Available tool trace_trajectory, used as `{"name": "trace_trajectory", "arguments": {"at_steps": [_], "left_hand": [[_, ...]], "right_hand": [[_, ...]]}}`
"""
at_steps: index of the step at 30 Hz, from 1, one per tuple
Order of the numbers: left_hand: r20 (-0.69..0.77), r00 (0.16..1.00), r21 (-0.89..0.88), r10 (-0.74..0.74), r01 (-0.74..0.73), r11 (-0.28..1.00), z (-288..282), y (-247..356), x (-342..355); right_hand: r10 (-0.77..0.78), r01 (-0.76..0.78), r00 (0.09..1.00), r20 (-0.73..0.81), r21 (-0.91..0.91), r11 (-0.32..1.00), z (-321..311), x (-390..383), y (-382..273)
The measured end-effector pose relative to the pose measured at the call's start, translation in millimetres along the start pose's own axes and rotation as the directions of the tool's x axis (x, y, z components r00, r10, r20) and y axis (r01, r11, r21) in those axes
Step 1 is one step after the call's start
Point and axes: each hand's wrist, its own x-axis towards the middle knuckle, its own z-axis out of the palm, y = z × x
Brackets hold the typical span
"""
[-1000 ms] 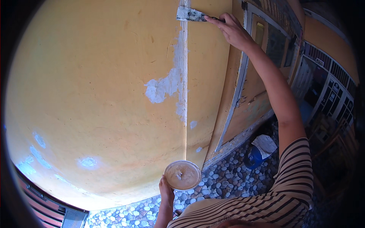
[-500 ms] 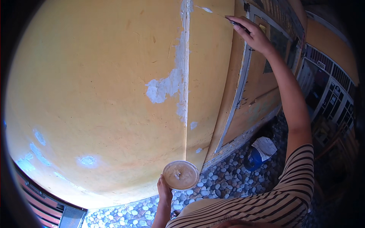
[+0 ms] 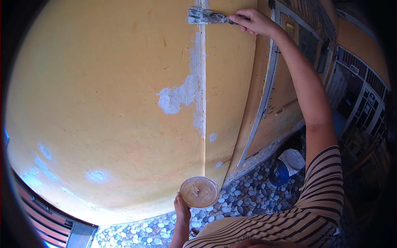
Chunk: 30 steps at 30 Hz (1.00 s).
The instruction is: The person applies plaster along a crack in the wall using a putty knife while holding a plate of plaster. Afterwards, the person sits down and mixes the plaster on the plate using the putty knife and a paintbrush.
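We note right hand (image 3: pixel 253 22) fingers gripping putty knife (image 3: pixel 211 17) by its handle; blade, left of them, likely light, springy. Left hand (image 3: pixel 182 208) grips round dish (image 3: pixel 201 206) at rim.

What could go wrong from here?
The round, shallow, brownish dish could tip, as the left hand holds it near its lower-left edge; its small pale lump might then slide onto the grey pebbled floor. The flat, pale-smeared scraper, in the right hand across the whitish vertical strip, may scratch the yellow wall if tilted.
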Motion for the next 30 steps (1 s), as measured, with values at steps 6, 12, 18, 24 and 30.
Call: {"name": "trace_trajectory", "arguments": {"at_steps": [6, 12, 18, 24, 30], "left_hand": [[0.023, 0.999, -0.023, 0.035, -0.035, 0.999, 1, 2, 2], [0.05, 0.999, -0.015, 0.01, -0.009, 1.0, 1, 6, 5], [0.097, 0.995, 0.0, 0.002, -0.002, 1.0, -11, 15, 12], [0.143, 0.988, 0.02, -0.062, 0.06, 0.998, -27, 21, 14], [0.186, 0.972, 0.059, -0.142, 0.134, 0.989, -58, 26, 13]], "right_hand": [[0.001, -0.003, 1.0, -0.022, -0.106, 0.994, -14, -7, 3], [0.03, -0.038, 0.998, -0.055, -0.134, 0.99, -45, -48, 9], [0.146, -0.097, 0.975, -0.17, 0.265, 0.959, -13, -104, -42], [0.335, -0.207, 0.887, -0.318, 0.375, 0.903, 44, -111, -106], [0.328, -0.181, 0.899, -0.291, 0.437, 0.881, 52, -81, -122]]}}
